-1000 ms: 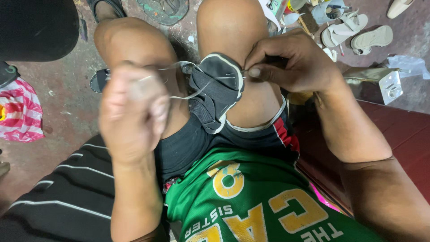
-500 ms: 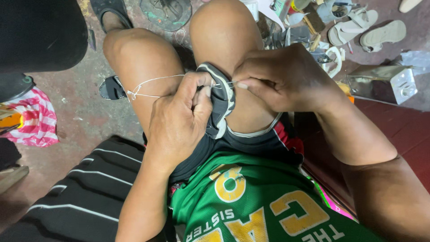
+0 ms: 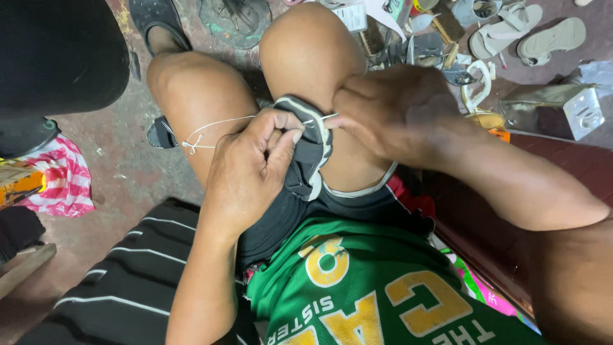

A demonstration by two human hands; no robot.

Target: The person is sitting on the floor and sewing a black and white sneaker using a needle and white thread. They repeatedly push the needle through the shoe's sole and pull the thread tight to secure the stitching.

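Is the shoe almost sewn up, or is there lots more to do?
Hard to say how much is sewn: no finished stitches show clearly on the dark shoe. In hand: the left hand pinches its rim, the right hand works at the edge, and white thread with a knot trails out. That loose length suggests stitching remains.

Floor [image 3: 128, 172]: bare, stained concrete. Lying directly on it: pale sandals [image 3: 543, 38] at upper right, a metal box [image 3: 555, 112] near them, a red-and-white striped cloth [image 3: 57, 179] at left, and a dark sandal [image 3: 159, 25] at top.
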